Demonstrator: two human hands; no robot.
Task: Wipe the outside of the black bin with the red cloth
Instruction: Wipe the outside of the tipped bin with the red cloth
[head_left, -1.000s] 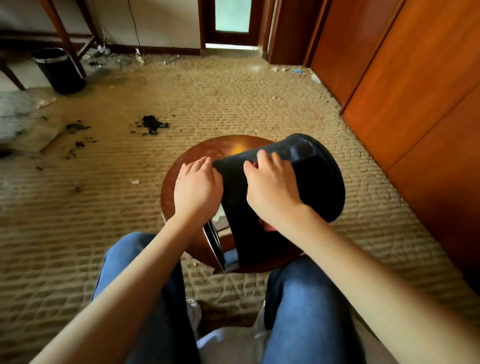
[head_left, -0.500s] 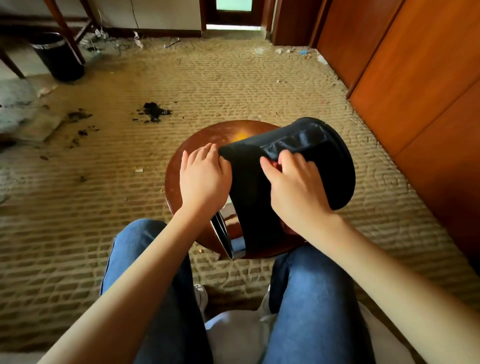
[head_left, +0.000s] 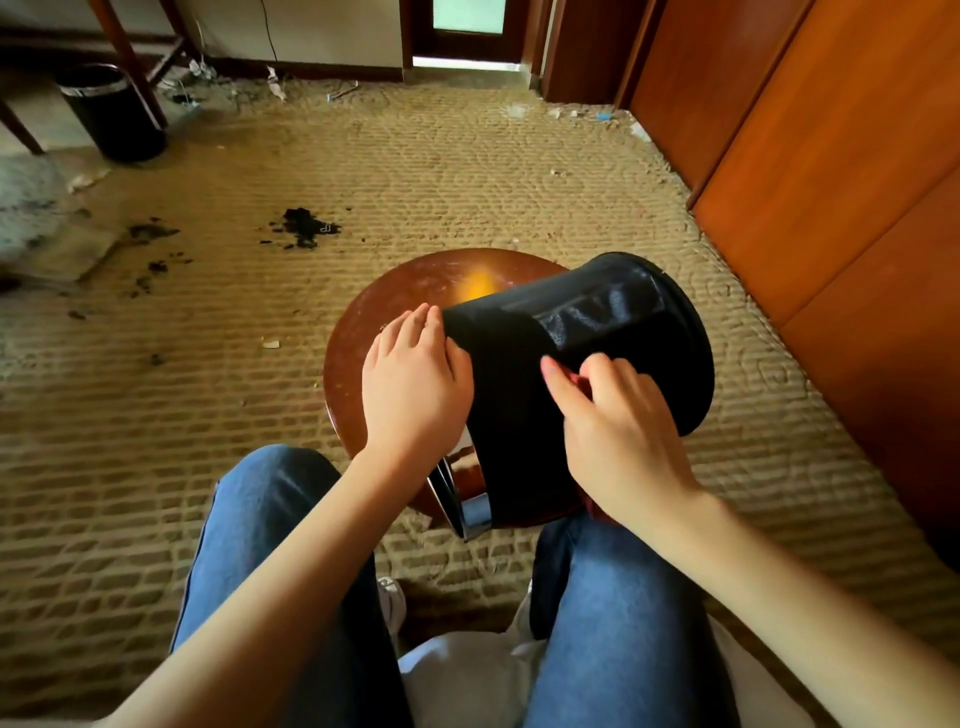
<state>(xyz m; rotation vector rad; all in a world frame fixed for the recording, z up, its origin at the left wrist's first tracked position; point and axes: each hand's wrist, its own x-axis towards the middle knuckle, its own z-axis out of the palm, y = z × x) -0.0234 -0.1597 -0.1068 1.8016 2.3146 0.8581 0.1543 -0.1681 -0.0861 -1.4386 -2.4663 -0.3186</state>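
Nearest, at 6 o'clock in frame: knees in blue jeans (head_left: 613, 613), w/ smth white (head_left: 467, 675) lying btwn them. Just past the knees, a round wooden stool (head_left: 384, 312) is carrying the black bin (head_left: 618, 317). The bin is lying tipped on its side, chrome rim (head_left: 475, 512) pointing to 6 o'clock toward the person and base facing approx 2 o'clock.

The left hand (head_left: 415, 384) is resting flat on the bin's 9 o'clock side, fingers straight & together, gripping nothing. The right hand (head_left: 623, 441) is pressing on the bin's upper wall. Its fingers are curling & pinching the red cloth (head_left: 581, 382) against the black surface. Only a small bit of cloth is showing btwn thumb & fingers.

Farther out, beige carpet (head_left: 467, 182) is spreading all round, w/ dark debris (head_left: 304, 228) at 11 o'clock of the stool. Orange-brown wooden panels (head_left: 831, 156) are running along 2–3 o'clock. Farthest, a dark waste basket (head_left: 111, 114) is standing upright at 10 o'clock by wooden furniture legs, and a doorway (head_left: 467, 31) is showing at 12.
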